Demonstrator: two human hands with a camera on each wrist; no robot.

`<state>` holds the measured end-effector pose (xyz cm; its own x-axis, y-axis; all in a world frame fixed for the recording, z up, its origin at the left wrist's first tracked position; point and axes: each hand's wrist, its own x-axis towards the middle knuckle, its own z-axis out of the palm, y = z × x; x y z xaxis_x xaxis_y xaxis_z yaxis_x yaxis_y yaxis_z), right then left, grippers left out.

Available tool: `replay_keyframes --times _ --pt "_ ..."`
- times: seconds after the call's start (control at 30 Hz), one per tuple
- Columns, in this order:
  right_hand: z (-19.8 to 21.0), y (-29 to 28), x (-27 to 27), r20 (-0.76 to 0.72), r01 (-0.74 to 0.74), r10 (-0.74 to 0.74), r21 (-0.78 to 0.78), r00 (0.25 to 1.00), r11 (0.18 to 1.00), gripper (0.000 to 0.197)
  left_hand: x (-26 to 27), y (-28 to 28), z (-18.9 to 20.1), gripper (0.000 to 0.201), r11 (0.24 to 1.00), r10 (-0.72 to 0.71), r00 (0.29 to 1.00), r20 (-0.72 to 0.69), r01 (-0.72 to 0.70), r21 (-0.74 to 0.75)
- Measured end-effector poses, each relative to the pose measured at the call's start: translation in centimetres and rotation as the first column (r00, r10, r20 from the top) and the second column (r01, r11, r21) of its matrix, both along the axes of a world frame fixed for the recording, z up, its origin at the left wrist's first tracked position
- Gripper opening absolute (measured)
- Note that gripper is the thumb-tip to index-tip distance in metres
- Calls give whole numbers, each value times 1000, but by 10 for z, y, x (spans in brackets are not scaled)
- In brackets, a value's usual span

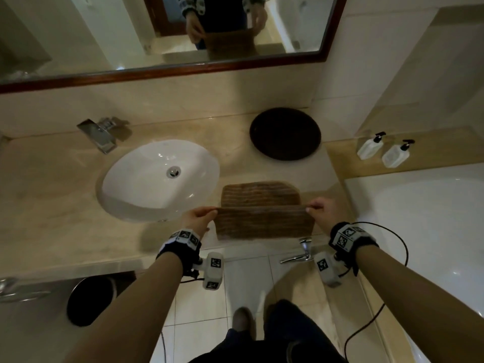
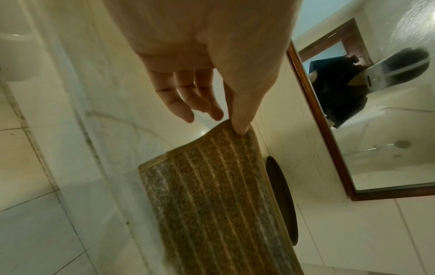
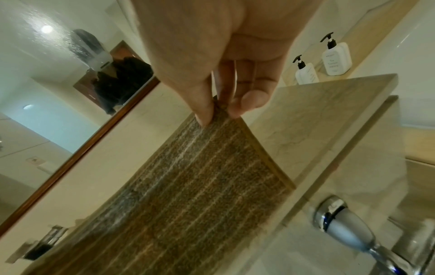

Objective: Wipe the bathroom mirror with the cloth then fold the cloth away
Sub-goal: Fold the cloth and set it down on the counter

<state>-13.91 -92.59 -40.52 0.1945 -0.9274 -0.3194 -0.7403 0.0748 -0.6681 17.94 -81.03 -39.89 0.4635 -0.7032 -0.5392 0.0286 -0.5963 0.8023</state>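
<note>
A brown ribbed cloth (image 1: 262, 205) lies on the beige counter (image 1: 65, 184), right of the basin, with its near half lifted up. My left hand (image 1: 201, 217) pinches the cloth's left corner (image 2: 233, 130) between thumb and forefinger, the other fingers loose. My right hand (image 1: 320, 209) pinches the right corner (image 3: 219, 113). The raised edge is stretched taut between both hands. The wood-framed mirror (image 1: 170, 30) hangs on the wall above the counter and reflects my hands and the cloth.
A white oval basin (image 1: 146, 189) with a chrome tap (image 1: 102, 132) sits left of the cloth. A dark round tray (image 1: 285, 133) stands behind it. Two white pump bottles (image 1: 383, 150) are on the right ledge, by a white bathtub (image 1: 424, 226). A dark bin (image 1: 89, 299) stands below the counter.
</note>
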Motion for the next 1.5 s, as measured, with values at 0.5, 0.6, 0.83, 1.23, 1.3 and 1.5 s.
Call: replay_keyframes --times 0.5,0.6,0.83,1.23,1.3,1.5 --pt "-54 -119 22 -113 -109 119 96 986 989 14 17 -104 -57 8 996 38 989 141 -49 78" --pt "-55 -128 22 -122 -185 201 127 972 974 15 18 -112 -66 10 992 -30 973 228 1 126" --pt "-52 -143 38 -93 -446 465 171 880 879 46 15 -131 -69 28 920 -388 804 451 311 237" --pt "-47 -154 48 -280 -561 618 262 735 785 29 26 -146 -58 11 779 -615 596 517 558 284" --pt "-42 -158 41 -282 -542 600 259 749 799 28 30 -145 -50 11 805 -584 635 506 536 256" --pt "-11 -160 29 -190 -570 597 180 780 802 32 44 -145 -25 22 864 -494 751 438 481 148"
